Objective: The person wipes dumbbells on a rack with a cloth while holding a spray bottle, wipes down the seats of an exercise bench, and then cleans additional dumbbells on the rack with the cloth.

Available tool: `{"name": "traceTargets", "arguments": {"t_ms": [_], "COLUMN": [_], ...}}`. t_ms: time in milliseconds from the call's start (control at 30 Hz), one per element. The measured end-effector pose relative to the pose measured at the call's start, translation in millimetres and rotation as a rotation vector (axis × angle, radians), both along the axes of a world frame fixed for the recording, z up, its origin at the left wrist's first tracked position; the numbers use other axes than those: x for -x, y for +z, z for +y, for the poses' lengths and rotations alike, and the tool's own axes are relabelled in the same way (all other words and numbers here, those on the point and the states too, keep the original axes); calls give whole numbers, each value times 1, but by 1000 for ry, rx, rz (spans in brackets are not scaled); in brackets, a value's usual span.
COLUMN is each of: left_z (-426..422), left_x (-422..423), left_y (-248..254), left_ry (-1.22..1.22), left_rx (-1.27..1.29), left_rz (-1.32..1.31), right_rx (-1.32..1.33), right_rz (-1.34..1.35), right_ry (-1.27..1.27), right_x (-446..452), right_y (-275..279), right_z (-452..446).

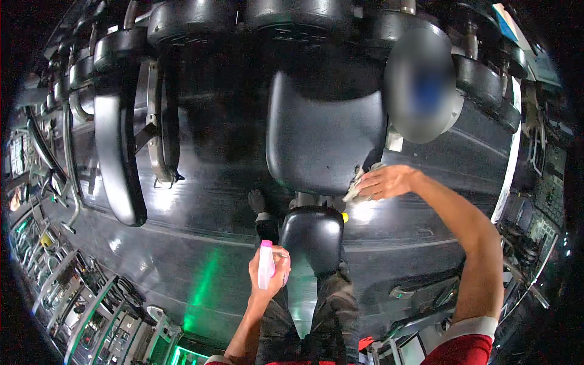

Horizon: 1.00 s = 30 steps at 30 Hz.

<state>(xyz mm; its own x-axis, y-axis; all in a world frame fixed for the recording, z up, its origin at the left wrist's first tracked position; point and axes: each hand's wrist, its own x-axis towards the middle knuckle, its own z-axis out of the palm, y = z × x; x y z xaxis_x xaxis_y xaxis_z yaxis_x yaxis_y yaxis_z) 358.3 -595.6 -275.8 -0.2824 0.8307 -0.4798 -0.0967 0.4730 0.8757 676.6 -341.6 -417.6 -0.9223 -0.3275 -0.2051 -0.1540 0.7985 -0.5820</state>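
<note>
Wiping the backrest (328, 143) rn afaict, at its lower right corner: R hand (386, 182) has fingers bent over a cloth (354, 190), just right of centre. L hand (271, 274)'s wrapped round a bottle (265, 264), lower centre. Next bit prob needs cloth kept flat. Floor (207, 204)'s dark n shiny, dumbbells (298, 17) up top.

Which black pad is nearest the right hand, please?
The broad pad, its corner beside the right hand; the small pad and the long pad lie farther off.
</note>
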Motion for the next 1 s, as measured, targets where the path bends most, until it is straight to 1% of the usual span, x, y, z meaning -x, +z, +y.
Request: {"name": "traceTargets", "arguments": {"t_ms": [67, 133, 200, 267, 333, 400, 433, 467, 500, 533, 567, 600, 633, 667, 700, 733, 767, 800, 833, 867, 900, 1000], "left_z": [2, 7, 9, 13, 19, 24, 26, 27, 28, 29, 29, 27, 23, 21, 22, 24, 25, 25, 26, 27, 29, 28], "left_x": [2, 0, -1, -4, -9, -13, -13, -14, -13, -13, -13, -14, -13, -11, -10, -11, -12, -11, -10, -9, -7, -4], "left_y": [-1, 1, -2, -4, -2, 1, 2, 2, 2, 1, 0, -4, -10, -12, -11, -10, -8, -7, -6, -7, -6, -4], "left_ry": [16, 73, 51, 14, 5, 0, -13, -26, -32, -38, -44, -48, -51, -54, -57, -24, 10, 11, -4, -18, -16, -51], "left_rx": [16, 67, 70, 68, 69, 69, 72, 76, 77, 87, 96, 98, 77, 58, 56, 58, 59, 59, 64, 65, 61, 31], "left_rz": [-16, -81, -58, -81, -87, -85, -80, -75, -75, -69, -65, -66, -36, -4, -2, -38, -74, -77, -66, -52, -50, -32], "right_rx": [-249, -66, 1099, -199, -376, -673, -672, -131, 485, 856, 363, -89, -5, -39, -3, 7, -125, 6, -23, 42, 125, 127], "right_rz": [-113, -304, -571, -718, -474, -528, -527, -116, 356, 589, 465, 335, 338, 255, 155, 168, 367, 222, 194, 68, 19, 1], "right_ry": [245, 66, -690, -495, -965, -1573, -1578, -2025, -2322, -2393, -2263, -2065, -2032, -2044, -2051, -2013, -1900, -2026, -2039, -2119, -2160, -2131], "right_x": [-6, -29, -60, -10, -31, -14, -15, -14, -15, 11, 34, 49, 59, 65, 67, 66, 63, 63, 59, 62, 64, 67], "right_y": [14, 15, 5, 53, 37, 1, -29, -60, -76, -66, -50, -37, -16, -3, 6, 14, 11, 19, 16, 25, 32, 43], "right_z": [33, 67, 101, 141, 159, 167, 174, 179, 181, 163, 146, 129, 111, 90, 72, 50, 28, 3, -19, -38, -56, -112]}}
